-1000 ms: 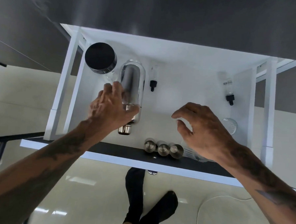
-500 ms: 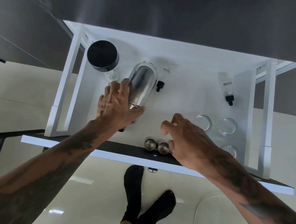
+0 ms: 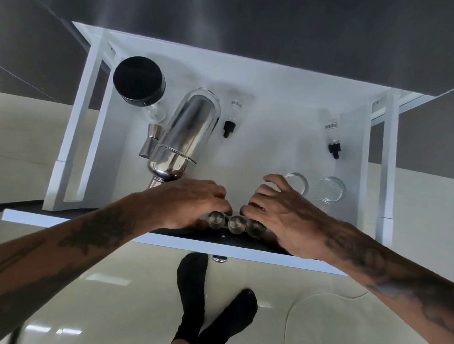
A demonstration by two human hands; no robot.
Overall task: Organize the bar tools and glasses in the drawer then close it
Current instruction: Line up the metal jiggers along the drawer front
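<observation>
The drawer [image 3: 264,100] is open, white and smooth inside, with a dark front rail. A polished steel cocktail shaker [image 3: 186,133] lies on its side, slanting from upper right to lower left, and a small steel jigger [image 3: 150,141] touches its left flank. At the rear left stands a clear jar with a round black lid [image 3: 138,80]. Two small clear dropper bottles with black tops lie flat, one just right of the shaker [image 3: 231,117] and one near the right wall [image 3: 333,136]. Two ribbed clear glasses [image 3: 330,189] stand at right.

Three small cylindrical steel cups [image 3: 235,223] sit in a tight row against the front rail. The left hand [image 3: 190,204] is palm down, fingers curled at the left end of the row. The right hand [image 3: 279,214] is palm down, its lower fingers curled at the right end and index finger raised. Whether either hand actually grips a cup cannot be told. Both forearms reach in from below.
</observation>
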